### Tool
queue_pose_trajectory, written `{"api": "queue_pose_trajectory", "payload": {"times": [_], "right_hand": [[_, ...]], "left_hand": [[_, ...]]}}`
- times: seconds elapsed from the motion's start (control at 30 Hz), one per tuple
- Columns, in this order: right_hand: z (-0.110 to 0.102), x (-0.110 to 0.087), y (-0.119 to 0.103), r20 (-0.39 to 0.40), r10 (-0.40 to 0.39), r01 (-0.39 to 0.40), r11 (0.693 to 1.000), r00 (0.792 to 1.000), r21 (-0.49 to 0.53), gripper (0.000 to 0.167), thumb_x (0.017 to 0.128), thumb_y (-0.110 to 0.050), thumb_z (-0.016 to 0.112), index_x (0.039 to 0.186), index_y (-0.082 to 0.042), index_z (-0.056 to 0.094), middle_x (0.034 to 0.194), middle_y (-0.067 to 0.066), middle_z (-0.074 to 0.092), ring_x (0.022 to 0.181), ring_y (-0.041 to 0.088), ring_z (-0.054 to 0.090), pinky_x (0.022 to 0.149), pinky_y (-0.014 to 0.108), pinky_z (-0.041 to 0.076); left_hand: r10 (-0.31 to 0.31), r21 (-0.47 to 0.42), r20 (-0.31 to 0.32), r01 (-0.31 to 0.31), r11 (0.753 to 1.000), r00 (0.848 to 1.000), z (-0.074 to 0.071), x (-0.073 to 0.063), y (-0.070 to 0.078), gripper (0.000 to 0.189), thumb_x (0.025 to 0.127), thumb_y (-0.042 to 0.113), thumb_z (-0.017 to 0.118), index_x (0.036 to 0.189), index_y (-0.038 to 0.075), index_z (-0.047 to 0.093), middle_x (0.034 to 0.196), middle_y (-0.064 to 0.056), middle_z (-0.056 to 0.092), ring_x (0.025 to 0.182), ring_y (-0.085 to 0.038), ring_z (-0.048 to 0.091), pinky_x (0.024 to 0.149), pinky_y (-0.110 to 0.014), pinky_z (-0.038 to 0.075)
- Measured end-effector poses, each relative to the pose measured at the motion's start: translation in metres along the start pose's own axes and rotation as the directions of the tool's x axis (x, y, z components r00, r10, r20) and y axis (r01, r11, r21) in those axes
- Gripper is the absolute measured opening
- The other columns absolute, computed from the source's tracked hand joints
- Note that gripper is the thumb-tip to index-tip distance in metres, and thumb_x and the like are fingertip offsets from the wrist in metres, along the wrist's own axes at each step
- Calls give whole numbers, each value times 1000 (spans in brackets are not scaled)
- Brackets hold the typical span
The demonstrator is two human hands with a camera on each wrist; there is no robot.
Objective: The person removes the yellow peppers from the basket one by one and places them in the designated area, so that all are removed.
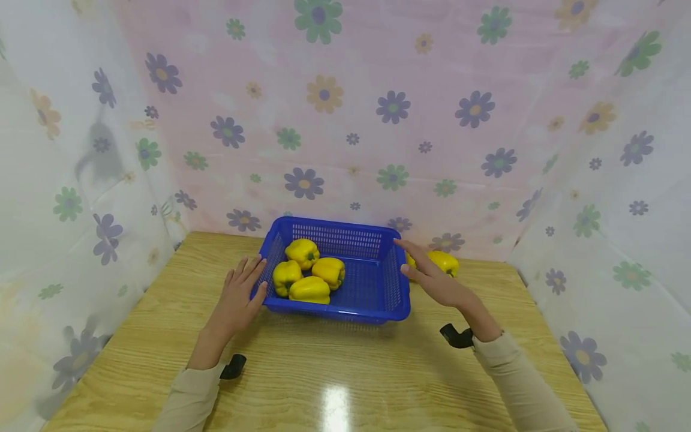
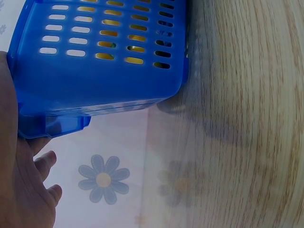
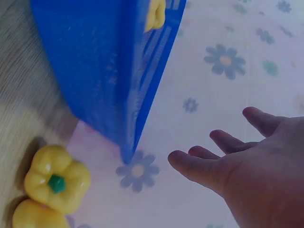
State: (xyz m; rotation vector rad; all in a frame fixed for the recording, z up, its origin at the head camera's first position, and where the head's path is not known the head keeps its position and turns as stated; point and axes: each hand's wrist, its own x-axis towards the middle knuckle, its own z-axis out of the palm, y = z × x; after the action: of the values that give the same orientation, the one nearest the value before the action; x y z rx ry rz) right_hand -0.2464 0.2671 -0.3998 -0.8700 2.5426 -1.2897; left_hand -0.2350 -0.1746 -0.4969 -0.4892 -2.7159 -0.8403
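Four yellow peppers [image 1: 309, 290]: found grouped in the left half of the blue basket [image 1: 340, 311].
Basket: set on the wooden table [image 1: 335, 351], near the flowered backdrop [image 1: 351, 114].
Left hand [image 1: 237, 303]: extended fingers are laid at the left rim; a released state is noted.
Right hand [image 1: 439, 285]: held released beside the right rim, fingers extended; contact cannot be told.
Two further peppers [image 3: 57, 179]: seen side by side on the table, right of the basket.
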Motion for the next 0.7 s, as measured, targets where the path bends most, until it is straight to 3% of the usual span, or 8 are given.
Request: {"api": "queue_pose_trajectory", "payload": {"times": [0.23, 0.4, 0.57, 0.7], "right_hand": [[16, 18, -25, 82, 39, -34, 997, 996, -63, 70, 103, -39, 58, 163, -25, 24, 169, 7, 18, 153, 37, 22, 117, 66, 28], [21, 38, -35, 148, 83, -46, 970, 986, -239, 64, 102, -40, 59, 157, -14, 40, 162, 14, 37, 150, 39, 31, 116, 62, 33], [24, 59, -41, 223, 189, -107, 935, 956, -337, 57, 104, -38, 55, 151, -6, 47, 155, 19, 45, 142, 40, 43, 114, 58, 38], [25, 78, -40, 283, 260, -149, 921, 923, -360, 60, 105, -38, 53, 153, -3, 44, 157, 19, 42, 145, 40, 40, 117, 56, 36]], "left_hand": [[1, -5, 4, -1, 1000, 1000, 0, 0, -1, 55, 108, 29, 42, 157, 2, 37, 165, -18, 30, 154, -45, 14, 120, -69, 8], [1, -3, 0, -1, 1000, 1000, 0, 0, -2, 55, 108, 28, 43, 157, 2, 38, 165, -17, 31, 154, -45, 15, 120, -70, 7], [0, -3, 1, 0, 1000, 1000, 0, 0, -1, 55, 108, 28, 44, 156, 2, 38, 165, -17, 31, 154, -45, 15, 120, -70, 8], [3, 2, 0, -3, 1000, 1000, 0, 1, -1, 55, 108, 29, 43, 156, 2, 38, 165, -17, 31, 154, -44, 15, 119, -70, 9]]}}
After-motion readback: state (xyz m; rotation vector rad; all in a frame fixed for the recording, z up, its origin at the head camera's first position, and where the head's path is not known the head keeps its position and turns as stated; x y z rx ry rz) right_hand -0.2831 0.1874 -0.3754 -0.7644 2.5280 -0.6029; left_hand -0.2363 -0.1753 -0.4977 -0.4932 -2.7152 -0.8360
